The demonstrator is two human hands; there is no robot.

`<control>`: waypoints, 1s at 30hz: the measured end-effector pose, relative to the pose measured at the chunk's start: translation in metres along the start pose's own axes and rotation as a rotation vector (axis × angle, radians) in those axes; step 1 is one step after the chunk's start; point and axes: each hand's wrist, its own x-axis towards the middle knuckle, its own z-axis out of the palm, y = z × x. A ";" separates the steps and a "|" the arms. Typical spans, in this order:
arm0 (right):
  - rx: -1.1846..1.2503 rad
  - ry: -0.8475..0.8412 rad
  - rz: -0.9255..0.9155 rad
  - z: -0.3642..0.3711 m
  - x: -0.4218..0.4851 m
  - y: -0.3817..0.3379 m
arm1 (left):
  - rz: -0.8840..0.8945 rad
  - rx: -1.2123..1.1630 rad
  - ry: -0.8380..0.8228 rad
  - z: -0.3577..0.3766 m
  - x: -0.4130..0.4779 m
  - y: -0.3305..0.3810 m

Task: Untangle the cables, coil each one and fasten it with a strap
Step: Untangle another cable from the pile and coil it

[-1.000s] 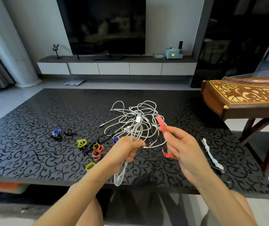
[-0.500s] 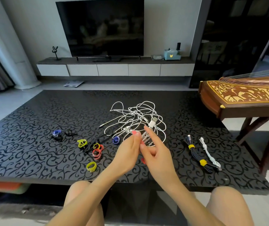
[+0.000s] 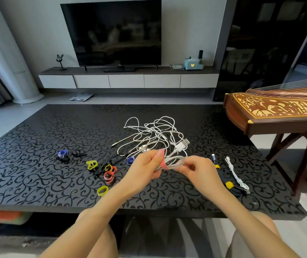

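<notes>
Head view: above the table point(image 3: 37, 164), the left hand point(image 3: 145, 170) and right hand point(image 3: 199, 170) pinch a coiled white cable point(image 3: 175, 161) with a red strap point(image 3: 163, 166) partly round it, which could spring loose if either grip slackens.

One coiled cable point(image 3: 169, 164), two finished cables point(image 3: 223, 175) (dark, white point(image 3: 236, 176)), one tangle point(image 3: 157, 135), two blue straps point(image 3: 62, 153) point(image 3: 130, 160), one television point(image 3: 111, 32).
</notes>
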 end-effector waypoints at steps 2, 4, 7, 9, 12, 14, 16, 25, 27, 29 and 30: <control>0.381 -0.172 0.094 -0.009 0.004 -0.002 | 0.013 0.081 -0.077 0.004 -0.003 -0.001; 0.620 -0.281 0.135 -0.019 0.004 -0.002 | 0.037 0.255 -0.145 0.007 -0.006 -0.006; 0.752 -0.362 0.165 -0.030 0.002 -0.004 | 0.086 0.553 -0.190 0.010 -0.009 -0.010; 0.740 -0.310 0.179 -0.034 0.003 -0.007 | 0.085 0.585 -0.192 0.013 -0.009 -0.011; 0.679 -0.274 0.207 -0.039 0.003 -0.009 | 0.088 0.580 -0.190 0.016 -0.009 -0.012; 0.611 -0.279 0.223 -0.045 0.003 -0.010 | 0.087 0.593 -0.192 0.017 -0.008 -0.013; 0.567 -0.278 0.237 -0.047 0.002 -0.012 | 0.077 0.613 -0.194 0.017 -0.008 -0.012; 0.504 -0.246 0.196 -0.049 -0.002 -0.014 | 0.047 0.661 -0.237 0.022 -0.007 -0.006; 0.516 -0.264 0.199 -0.048 -0.003 -0.013 | 0.033 0.648 -0.231 0.022 -0.006 -0.007; 0.555 -0.287 0.231 -0.047 -0.004 -0.014 | 0.014 0.620 -0.227 0.022 -0.006 -0.009; 0.584 -0.295 0.257 -0.046 -0.004 -0.014 | 0.009 0.608 -0.224 0.022 -0.005 -0.009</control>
